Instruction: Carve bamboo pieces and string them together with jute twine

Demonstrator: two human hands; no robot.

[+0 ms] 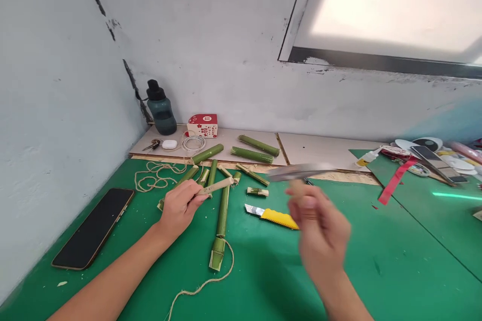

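My left hand [179, 206] is closed around a pale wooden stick [216, 186] with small dark marks; its round end points right and slightly up. My right hand [320, 230] is raised over the table, gripping a hammer [297, 172] by its wooden handle. Motion smears its grey metal head. Below and between the hands lies a yellow utility knife [279, 218] with its blade out. A jointed green bamboo piece [222, 215] with twine [205, 283] at its lower end lies between my hands. Behind it are several cut bamboo pieces, including a short one [257, 191].
A black phone [94, 228] lies left on the green table [376, 261]. Along the wall stand a dark bottle [161, 110] and a red-and-white box [203, 126]. Two bamboo tubes [252, 154] lie on the back board. A glue bottle [367, 158] and red ribbon [397, 180] are right.
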